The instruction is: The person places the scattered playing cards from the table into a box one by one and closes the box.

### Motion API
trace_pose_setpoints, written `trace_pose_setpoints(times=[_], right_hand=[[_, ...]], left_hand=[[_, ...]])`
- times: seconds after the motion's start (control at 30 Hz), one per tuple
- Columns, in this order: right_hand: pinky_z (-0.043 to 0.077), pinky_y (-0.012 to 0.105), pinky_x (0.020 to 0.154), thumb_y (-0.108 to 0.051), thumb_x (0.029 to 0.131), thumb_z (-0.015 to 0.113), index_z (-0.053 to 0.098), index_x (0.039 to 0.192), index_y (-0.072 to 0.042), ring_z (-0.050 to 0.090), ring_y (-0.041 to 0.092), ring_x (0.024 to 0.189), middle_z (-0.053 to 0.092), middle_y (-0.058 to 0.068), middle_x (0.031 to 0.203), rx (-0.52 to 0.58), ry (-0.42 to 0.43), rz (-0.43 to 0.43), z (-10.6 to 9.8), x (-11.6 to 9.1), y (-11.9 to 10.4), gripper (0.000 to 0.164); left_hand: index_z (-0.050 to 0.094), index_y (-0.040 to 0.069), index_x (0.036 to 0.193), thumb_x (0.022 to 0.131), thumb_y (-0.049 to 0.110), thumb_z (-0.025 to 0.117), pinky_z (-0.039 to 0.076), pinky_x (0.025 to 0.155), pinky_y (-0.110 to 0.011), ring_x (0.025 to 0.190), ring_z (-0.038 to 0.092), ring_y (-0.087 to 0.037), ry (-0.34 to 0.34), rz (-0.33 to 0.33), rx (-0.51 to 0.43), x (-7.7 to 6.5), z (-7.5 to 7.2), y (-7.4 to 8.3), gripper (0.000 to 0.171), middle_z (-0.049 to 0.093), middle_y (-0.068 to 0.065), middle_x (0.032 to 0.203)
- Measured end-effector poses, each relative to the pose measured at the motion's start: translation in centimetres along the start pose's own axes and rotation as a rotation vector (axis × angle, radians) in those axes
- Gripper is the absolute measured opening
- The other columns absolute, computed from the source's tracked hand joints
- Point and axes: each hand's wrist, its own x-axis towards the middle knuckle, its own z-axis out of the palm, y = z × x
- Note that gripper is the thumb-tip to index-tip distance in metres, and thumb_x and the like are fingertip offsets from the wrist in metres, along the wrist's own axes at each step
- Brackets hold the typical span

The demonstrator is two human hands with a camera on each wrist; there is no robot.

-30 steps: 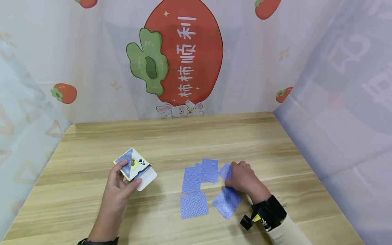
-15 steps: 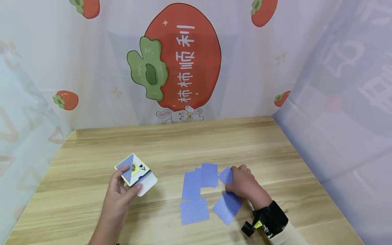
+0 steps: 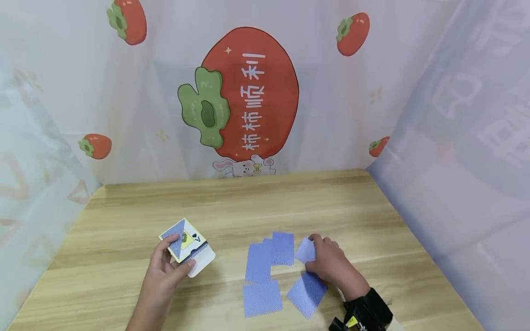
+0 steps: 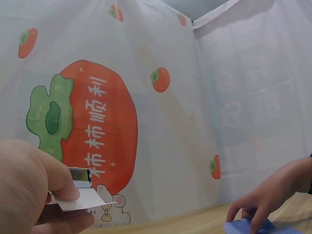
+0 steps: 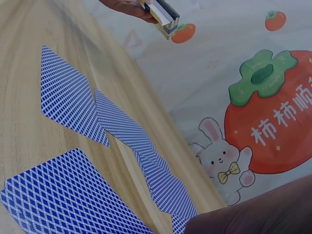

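My left hand (image 3: 159,280) holds a playing card box (image 3: 177,232), blue-checked and white with an ace of spades on it. Its white flap (image 3: 203,263) hangs open toward the right, and the left wrist view shows the thumb pressing on that flap. On the table my right hand (image 3: 332,261) grips a blue-backed playing card (image 3: 305,251) between thumb and fingers, covering its right part. Just below that hand lies another face-down card (image 3: 308,296). To its left are more face-down cards: an upper card (image 3: 283,248), an overlapping one (image 3: 257,264) and a lower one (image 3: 262,299).
The wooden table (image 3: 232,207) has its far edge along a white curtain (image 3: 323,115) printed with persimmons and a rabbit. Pale cloth walls (image 3: 451,193) flank both sides. A black wrist strap with a small camera (image 3: 368,310) sits on the right wrist.
The head view has tilted up, so everything sits lower in it. Both hands keep their places over the table; the card at the right hand looks slightly paler now.
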Motion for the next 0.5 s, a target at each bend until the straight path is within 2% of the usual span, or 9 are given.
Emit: trace_pose_setpoints(times=[0.13,0.23,0.5], right_hand=[[0.055,0.045,0.076,-0.012,0.081,0.078,0.043,0.145,-0.007,0.054,0.031,0.098,0.053,0.025,0.126,0.096,-0.039,0.009,0.2,0.0,0.0,0.073],[0.056,0.045,0.074,-0.012,0.083,0.079,0.041,0.148,-0.009,0.057,0.03,0.098,0.051,0.027,0.129,0.135,-0.053,0.005,0.4,0.0,-0.1,0.075],[0.054,0.052,0.089,-0.017,0.086,0.08,0.043,0.147,-0.008,0.058,0.029,0.111,0.055,0.021,0.13,0.189,-0.071,-0.091,0.8,0.2,-1.5,0.072]], left_hand=[[0.03,0.015,0.148,0.09,-0.014,0.062,0.057,0.09,-0.023,0.115,0.061,-0.007,-0.007,-0.005,0.004,-0.2,0.1,-0.2,0.072,0.028,-0.011,0.144],[0.03,0.014,0.148,0.09,-0.012,0.063,0.057,0.09,-0.024,0.114,0.062,-0.008,-0.014,0.003,0.01,-0.2,0.1,-0.2,0.072,0.029,-0.013,0.143],[0.029,0.011,0.148,0.09,-0.013,0.063,0.058,0.089,-0.025,0.111,0.063,-0.01,-0.013,0.007,0.029,-0.3,0.3,-0.1,0.071,0.029,-0.014,0.143]])
